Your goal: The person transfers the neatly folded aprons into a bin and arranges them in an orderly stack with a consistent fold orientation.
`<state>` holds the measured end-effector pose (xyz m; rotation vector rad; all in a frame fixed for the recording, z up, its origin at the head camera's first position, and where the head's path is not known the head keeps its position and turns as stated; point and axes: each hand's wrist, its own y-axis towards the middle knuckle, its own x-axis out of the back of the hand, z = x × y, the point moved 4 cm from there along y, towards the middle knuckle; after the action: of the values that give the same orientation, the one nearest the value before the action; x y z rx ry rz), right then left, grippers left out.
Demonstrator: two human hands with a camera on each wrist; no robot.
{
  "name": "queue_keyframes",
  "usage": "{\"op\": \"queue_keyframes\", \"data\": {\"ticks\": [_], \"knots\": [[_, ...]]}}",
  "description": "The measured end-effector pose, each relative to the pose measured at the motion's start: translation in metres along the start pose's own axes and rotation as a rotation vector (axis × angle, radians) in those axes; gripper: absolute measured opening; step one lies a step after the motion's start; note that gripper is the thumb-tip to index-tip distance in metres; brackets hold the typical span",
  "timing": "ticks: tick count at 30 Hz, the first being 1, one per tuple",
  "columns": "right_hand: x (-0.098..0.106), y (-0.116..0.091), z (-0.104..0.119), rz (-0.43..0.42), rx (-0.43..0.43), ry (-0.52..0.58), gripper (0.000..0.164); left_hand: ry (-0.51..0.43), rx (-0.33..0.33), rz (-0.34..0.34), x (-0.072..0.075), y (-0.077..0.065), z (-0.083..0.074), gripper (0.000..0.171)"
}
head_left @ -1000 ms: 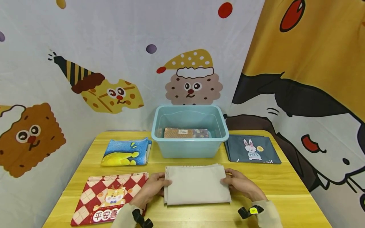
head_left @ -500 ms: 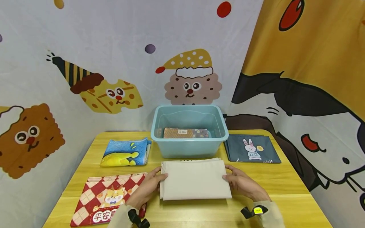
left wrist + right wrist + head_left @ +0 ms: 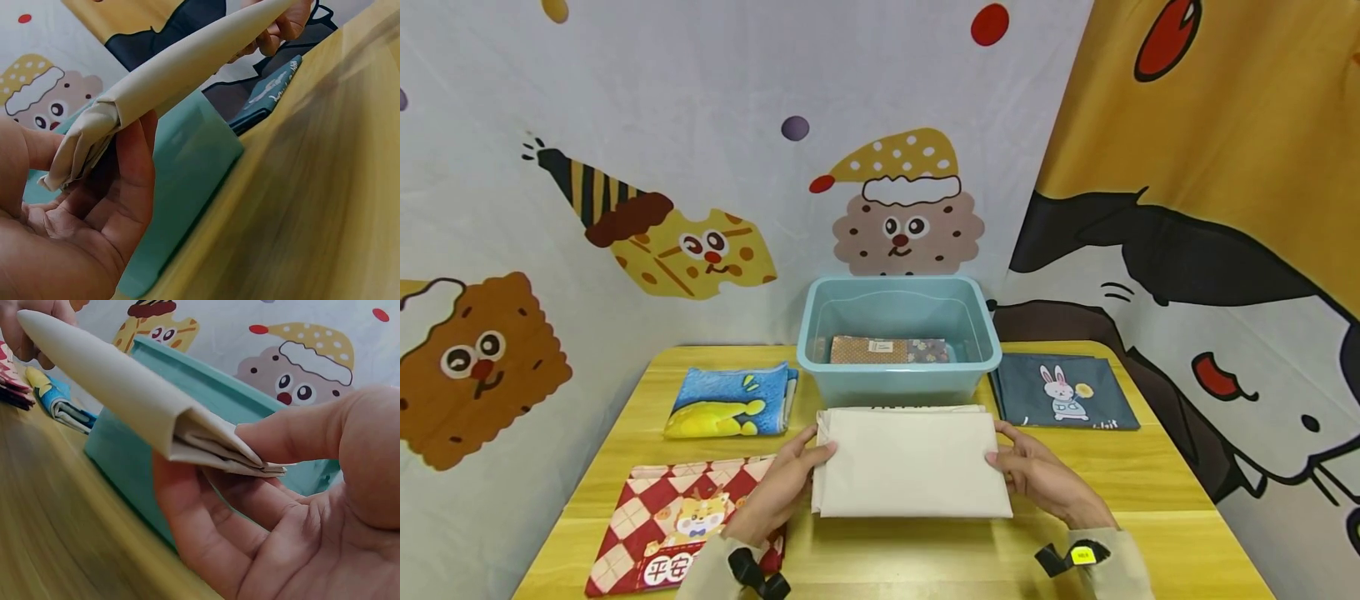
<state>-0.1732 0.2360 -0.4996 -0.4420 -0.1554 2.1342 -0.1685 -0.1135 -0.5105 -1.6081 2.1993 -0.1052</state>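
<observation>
A cream folded cloth (image 3: 910, 467) hangs above the table between both hands, in front of the bin. My left hand (image 3: 782, 483) pinches its left edge, thumb on top and fingers beneath. At the right edge my right hand (image 3: 1045, 475) grips it the same way. The right wrist view shows the stacked folds of the cloth (image 3: 125, 387) between thumb and fingers. In the left wrist view the bunched end of the cloth (image 3: 94, 134) sits between thumb and fingers. Some dark lettering shows along its far edge.
A light blue bin (image 3: 898, 379) stands at the back with a brown patterned folded cloth (image 3: 868, 350) inside. Left of it lie a blue-and-yellow folded cloth (image 3: 730, 400) and a red checked one (image 3: 655, 508). A dark folded cloth with a rabbit (image 3: 1105, 400) lies right.
Both hands have raised the cream cloth off the table and moved it forward, toward the bin. It now overlaps the bin's lower front in the head view.
</observation>
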Motion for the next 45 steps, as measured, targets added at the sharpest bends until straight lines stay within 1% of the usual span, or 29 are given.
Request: {"op": "queue_keyframes", "data": {"ticks": [7,10,14,17,23,28,31,34,39,45], "knots": [[-0.006,0.000,0.012,-0.021,0.056,-0.045,0.061,0.004,-0.023,0.003,-0.001,-0.005,-0.014,0.065],[-0.009,0.000,0.018,-0.039,0.071,-0.059,0.060,0.013,-0.032,-0.016,0.000,-0.006,-0.019,0.067],[-0.012,0.000,0.024,-0.089,0.074,-0.079,0.060,0.031,-0.047,-0.055,0.000,-0.007,-0.027,0.075],[-0.014,0.001,0.029,-0.125,0.079,-0.096,0.061,0.037,-0.060,-0.065,-0.002,-0.008,-0.033,0.080],[-0.017,0.002,0.041,-0.172,0.098,-0.138,0.063,0.066,-0.094,-0.074,-0.004,-0.007,-0.045,0.077],[-0.017,0.004,0.051,-0.224,0.100,-0.155,0.064,0.074,-0.083,-0.097,-0.004,-0.005,-0.054,0.080],[-0.017,0.006,0.058,-0.228,0.103,-0.158,0.062,0.066,-0.088,-0.093,-0.004,-0.003,-0.060,0.078],[-0.018,0.008,0.066,-0.227,0.108,-0.165,0.061,0.050,-0.109,-0.076,-0.004,-0.002,-0.067,0.072],[-0.018,0.012,0.079,-0.241,0.122,-0.181,0.061,0.056,-0.141,-0.054,-0.003,0.002,-0.079,0.068],[-0.018,0.020,0.091,-0.259,0.115,-0.181,0.062,0.074,-0.146,-0.069,-0.001,0.007,-0.093,0.065]]}}
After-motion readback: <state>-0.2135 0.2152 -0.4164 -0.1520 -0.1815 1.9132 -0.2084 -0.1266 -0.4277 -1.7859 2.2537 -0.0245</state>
